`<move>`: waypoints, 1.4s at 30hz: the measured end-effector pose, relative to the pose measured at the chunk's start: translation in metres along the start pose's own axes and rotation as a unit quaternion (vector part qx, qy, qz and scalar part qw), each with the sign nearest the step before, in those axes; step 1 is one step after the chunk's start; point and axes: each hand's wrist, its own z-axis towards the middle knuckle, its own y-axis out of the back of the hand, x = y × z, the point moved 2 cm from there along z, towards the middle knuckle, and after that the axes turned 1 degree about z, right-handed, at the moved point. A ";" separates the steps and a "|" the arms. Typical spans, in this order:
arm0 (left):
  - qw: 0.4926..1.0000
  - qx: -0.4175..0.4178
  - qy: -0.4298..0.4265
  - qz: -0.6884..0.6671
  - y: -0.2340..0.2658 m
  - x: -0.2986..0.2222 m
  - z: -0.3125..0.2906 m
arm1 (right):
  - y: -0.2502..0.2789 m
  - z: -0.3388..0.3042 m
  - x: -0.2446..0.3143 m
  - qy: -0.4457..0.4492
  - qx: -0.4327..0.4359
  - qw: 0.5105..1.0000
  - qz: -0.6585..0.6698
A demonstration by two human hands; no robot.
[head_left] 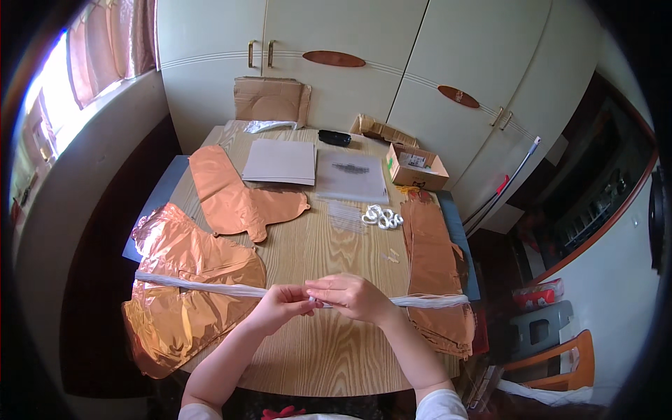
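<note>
A long bundle of thin white strings (203, 284) stretches from side to side across the near part of the table. Around its middle, the fingers of my left hand (281, 308) are closed, thumb and fingertips pinched together. My right hand (355, 297) meets it there, its fingers bent over the same spot. A small white bit shows between the fingertips, too hidden to make out. The bundle's left part lies over a shiny copper foil balloon (189, 322), uninflated; its right end rests across a stack of flat copper foil balloons (434, 252).
Farther off are another flat foil balloon (231, 189), grey sheets (280, 161), a clear plastic sheet (350, 185), thin clear sticks (343, 215), white ribbon coils (381, 217), a black tray (334, 137) and an open cardboard box (416, 170). Cabinets (336, 35) stand behind the wooden table (329, 357).
</note>
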 end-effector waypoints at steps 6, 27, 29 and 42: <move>0.999 0.015 0.035 0.008 -0.002 -0.002 -0.002 | -0.009 -0.008 -0.011 -0.053 0.032 0.994 0.089; 0.987 0.143 0.033 0.068 -0.003 0.006 -0.002 | -0.014 -0.011 -0.010 -0.146 0.137 0.948 0.249; 0.988 0.136 0.034 0.061 -0.004 0.002 -0.003 | -0.014 -0.011 -0.011 -0.154 0.145 0.946 0.245; 0.995 0.063 -0.018 0.080 0.000 -0.010 -0.003 | -0.016 -0.017 -0.017 -0.272 0.138 0.908 0.287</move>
